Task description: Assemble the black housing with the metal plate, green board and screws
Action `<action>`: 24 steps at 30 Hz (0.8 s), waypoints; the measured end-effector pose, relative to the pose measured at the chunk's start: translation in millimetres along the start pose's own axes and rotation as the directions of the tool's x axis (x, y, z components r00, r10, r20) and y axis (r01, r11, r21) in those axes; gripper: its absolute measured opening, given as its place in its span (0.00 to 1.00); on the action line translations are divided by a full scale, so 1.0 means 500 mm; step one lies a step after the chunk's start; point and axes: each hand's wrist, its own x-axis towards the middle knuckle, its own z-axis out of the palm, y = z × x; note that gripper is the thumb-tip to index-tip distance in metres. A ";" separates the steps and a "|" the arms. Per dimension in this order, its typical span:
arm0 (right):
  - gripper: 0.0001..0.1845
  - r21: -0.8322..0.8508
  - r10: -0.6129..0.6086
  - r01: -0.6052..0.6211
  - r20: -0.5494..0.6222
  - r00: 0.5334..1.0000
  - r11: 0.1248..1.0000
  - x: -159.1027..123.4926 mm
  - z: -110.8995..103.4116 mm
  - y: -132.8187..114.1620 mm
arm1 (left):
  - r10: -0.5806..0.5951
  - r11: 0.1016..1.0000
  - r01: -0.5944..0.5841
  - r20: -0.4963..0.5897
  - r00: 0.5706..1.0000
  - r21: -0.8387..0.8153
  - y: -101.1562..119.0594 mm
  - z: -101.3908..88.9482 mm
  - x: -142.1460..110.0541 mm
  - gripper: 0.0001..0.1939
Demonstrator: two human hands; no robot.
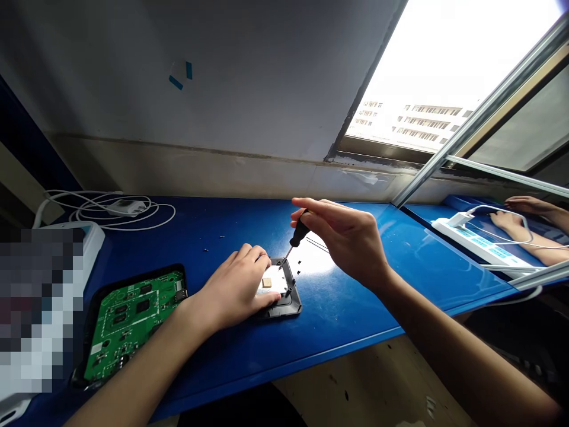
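My right hand [344, 234] grips a screwdriver [299, 235] with a dark handle, held at a tilt. Its thin shaft points down to the upper edge of a black plastic housing [291, 302] lying on the bench. Inside the housing is a white plate [276, 277] with a small tan square pad [267, 283] on it. My left hand [242, 279] is closed round the housing's left side, thumb over the lower edge of the plate. To the left, partly behind my left forearm, a green circuit board [137, 314] sits in a black casing.
Small dark pieces [299, 267] lie right of the housing, and tiny screws [205, 249] behind my left hand. A white cable with an adapter [128, 207] is coiled at back left. A power strip [478, 240] and another person's hands [509, 222] are beyond the metal frame.
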 end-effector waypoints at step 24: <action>0.05 -0.021 0.014 -0.015 -0.042 0.999 1.000 -0.002 0.022 0.014 | -0.005 1.000 0.005 0.009 1.000 0.007 0.005 -0.005 0.001 0.18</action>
